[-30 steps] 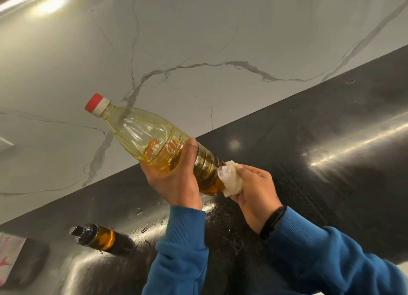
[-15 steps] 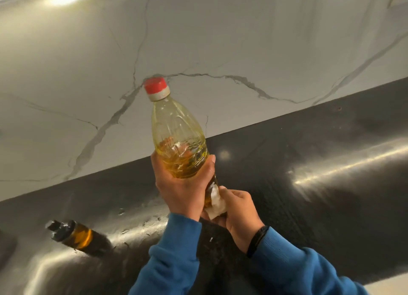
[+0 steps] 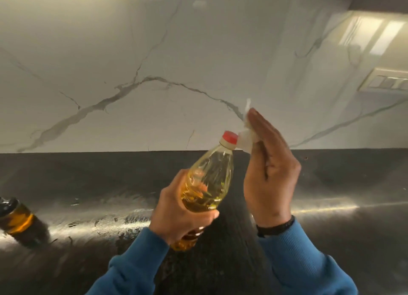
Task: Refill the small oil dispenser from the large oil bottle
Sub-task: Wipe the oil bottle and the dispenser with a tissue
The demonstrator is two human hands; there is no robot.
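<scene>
The oil bottle (image 3: pixel 209 180) is clear, ribbed plastic with a matt red plastic cap (image 3: pixel 229 138). Behind it, the marble wall (image 3: pixel 154 62) is smooth; the black counter (image 3: pixel 331 217) is glossy.

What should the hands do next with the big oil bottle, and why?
Probably rub the tissue round the red cap. The right hand holds it against the cap, while the left hand grips the large oil bottle. The cap is on, and the small dispenser stands on the counter.
</scene>
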